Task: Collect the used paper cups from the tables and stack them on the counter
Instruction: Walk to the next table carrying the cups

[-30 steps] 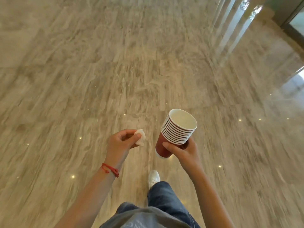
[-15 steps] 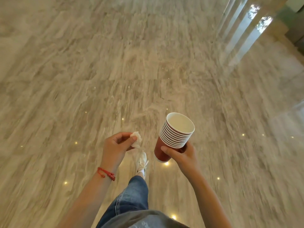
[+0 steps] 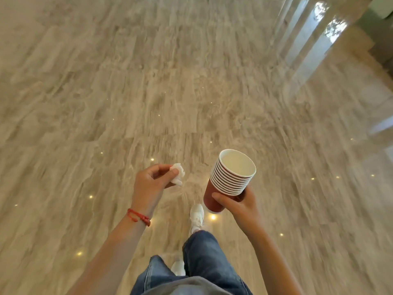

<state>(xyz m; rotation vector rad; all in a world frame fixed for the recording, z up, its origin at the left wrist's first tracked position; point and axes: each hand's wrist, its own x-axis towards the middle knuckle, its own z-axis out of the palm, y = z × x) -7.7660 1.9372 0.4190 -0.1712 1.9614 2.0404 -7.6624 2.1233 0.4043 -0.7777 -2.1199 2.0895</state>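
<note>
Polished marble floor (image 3: 170, 92) all around; no table or counter in view, so judging this as the carry leg. Right hand (image 3: 240, 204) grips the stack of red paper cups (image 3: 230, 177) low on the bottom cup, fingers curled round it, thumb across the front. Stack's long axis tilts up and away from the fingers, mouth open, rims nested above the grip. Left hand (image 3: 152, 184) pinches a crumpled tissue (image 3: 177, 174), just left of the stack, not touching. Nothing blocks ahead. Risk: top-heavy stack, low grip.
</note>
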